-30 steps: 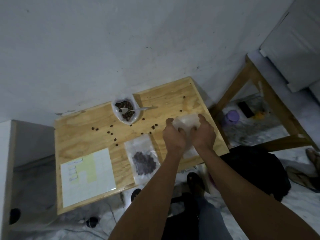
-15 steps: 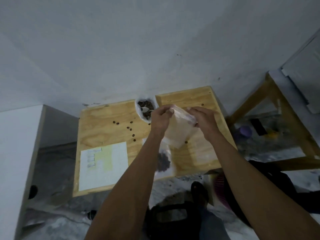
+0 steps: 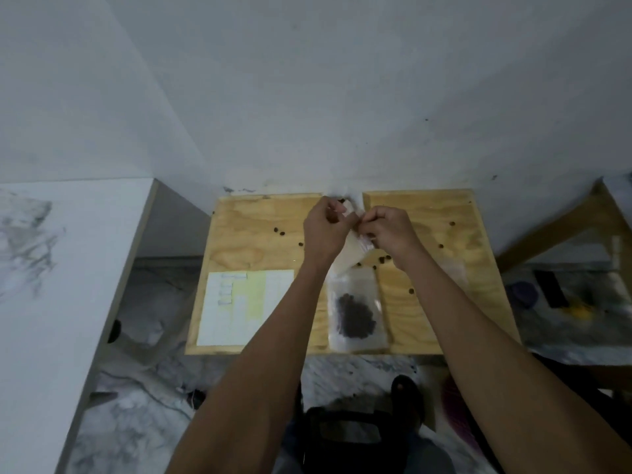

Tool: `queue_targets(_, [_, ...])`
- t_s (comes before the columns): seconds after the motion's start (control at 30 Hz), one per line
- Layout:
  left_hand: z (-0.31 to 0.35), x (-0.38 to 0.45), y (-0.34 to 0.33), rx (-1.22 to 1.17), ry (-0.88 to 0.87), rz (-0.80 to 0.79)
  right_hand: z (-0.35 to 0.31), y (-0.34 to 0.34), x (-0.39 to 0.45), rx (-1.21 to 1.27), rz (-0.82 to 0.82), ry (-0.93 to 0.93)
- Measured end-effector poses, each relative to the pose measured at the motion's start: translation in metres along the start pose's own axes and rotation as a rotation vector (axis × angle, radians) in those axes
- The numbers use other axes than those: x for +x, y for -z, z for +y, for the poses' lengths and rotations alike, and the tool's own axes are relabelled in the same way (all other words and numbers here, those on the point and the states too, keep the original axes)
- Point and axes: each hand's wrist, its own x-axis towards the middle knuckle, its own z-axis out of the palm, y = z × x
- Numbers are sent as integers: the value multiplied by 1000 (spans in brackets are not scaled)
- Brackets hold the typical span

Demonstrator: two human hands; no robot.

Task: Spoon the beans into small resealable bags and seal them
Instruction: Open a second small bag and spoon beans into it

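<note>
Left hand [image 3: 326,230] and right hand [image 3: 388,230] pinched empty bag [image 3: 349,256] top above table [image 3: 256,241]; filled bag [image 3: 355,313] lay below.

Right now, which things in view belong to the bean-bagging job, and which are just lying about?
Belongs to the job:
- empty resealable bag, pinched at its top by left hand and right hand
- filled bag of beans
- loose beans scattered on the wooden table

Lying about:
- printed sheet
- purple object on the floor

Wooden table [image 3: 427,323] bears filled bag [image 3: 355,311] (beans [image 3: 278,231] scattered), paper [image 3: 244,307]
</note>
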Motion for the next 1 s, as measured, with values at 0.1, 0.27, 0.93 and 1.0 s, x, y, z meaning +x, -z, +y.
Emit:
queue_targets(0.1, [1, -3, 9, -200, 150, -43, 0, -11, 0, 22, -25, -7])
queue_targets(0.27, [7, -9, 24, -442, 265, -115, 2, -18, 1, 77, -68, -6])
queue_targets(0.93, [0, 12, 11, 34, 89, 68, 3, -37, 8, -474, 127, 361])
queue_targets(1.0, [1, 11, 10, 58, 73, 57, 0, -37, 8, -430, 72, 323])
